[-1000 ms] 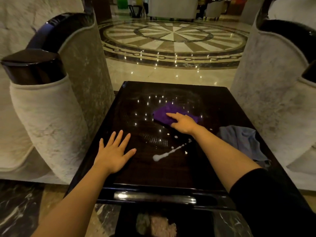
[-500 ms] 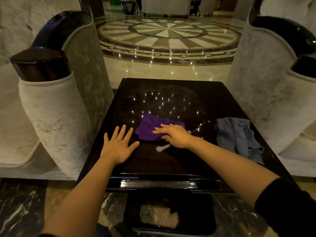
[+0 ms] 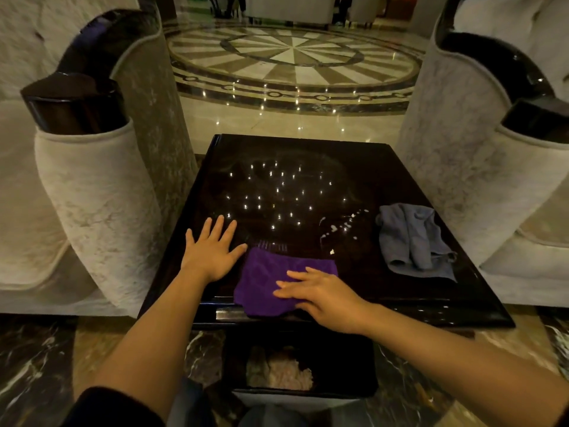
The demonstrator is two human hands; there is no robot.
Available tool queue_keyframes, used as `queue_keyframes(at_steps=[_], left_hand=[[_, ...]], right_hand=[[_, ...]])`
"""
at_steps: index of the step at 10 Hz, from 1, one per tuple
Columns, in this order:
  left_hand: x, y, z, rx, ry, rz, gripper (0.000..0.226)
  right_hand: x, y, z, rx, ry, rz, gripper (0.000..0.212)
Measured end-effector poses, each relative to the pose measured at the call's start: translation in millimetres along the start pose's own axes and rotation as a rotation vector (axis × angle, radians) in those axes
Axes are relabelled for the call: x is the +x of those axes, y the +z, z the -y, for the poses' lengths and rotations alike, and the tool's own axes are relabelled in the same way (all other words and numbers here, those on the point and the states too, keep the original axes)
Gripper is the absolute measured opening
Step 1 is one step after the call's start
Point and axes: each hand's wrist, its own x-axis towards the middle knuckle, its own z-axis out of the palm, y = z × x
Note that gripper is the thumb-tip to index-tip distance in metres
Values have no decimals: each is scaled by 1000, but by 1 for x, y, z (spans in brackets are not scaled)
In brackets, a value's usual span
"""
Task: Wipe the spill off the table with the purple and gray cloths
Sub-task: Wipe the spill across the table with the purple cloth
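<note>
A glossy dark table (image 3: 385, 167) stands in front of me. The purple cloth (image 3: 264, 282) lies at its near edge, partly hanging over the rim. My right hand (image 3: 320, 297) presses flat on the cloth's right part, fingers extended. My left hand (image 3: 212, 251) rests flat on the tabletop just left of the cloth, fingers spread, holding nothing. The gray cloth (image 3: 409, 238) lies crumpled at the table's right side, untouched. White spill droplets (image 3: 341, 228) dot the surface between the two cloths.
Pale upholstered armchairs with dark glossy armrests flank the table, one on the left (image 3: 92, 186) and one on the right (image 3: 492, 180). A dark bin (image 3: 295, 374) holding crumpled waste sits on the marble floor below the near edge.
My right hand has dragged the purple cloth from the table's middle to the near edge, over the long white streak, which no longer shows. My left hand has stayed flat on the tabletop.
</note>
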Motion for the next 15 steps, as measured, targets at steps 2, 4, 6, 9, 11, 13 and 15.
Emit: queue_keyframes(at_steps=[2,4,6,9,11,13,15], left_hand=[[-1,-1,-1,-4,2,0,65],[-2,-1,-1,-4,8,-2,65],[1,0,0,11,4,6,66],[2,0,0,15,-11,7,65],[3,2,1,21,-17,11,65],[3,2,1,35,-22,26,64],[3,2,1,36,-25,22,64]], right_hand=[[-18,6,14,64,-29,-105,33],[-20,-22,23,334,37,-209,32],[-4,-81,15,489,99,-380,32],[43,-163,-89,175,300,-683,30],[62,-122,-167,46,526,-436,37],[76,-120,-188,233,661,-168,47],[84,-110,-194,22,611,-107,52]])
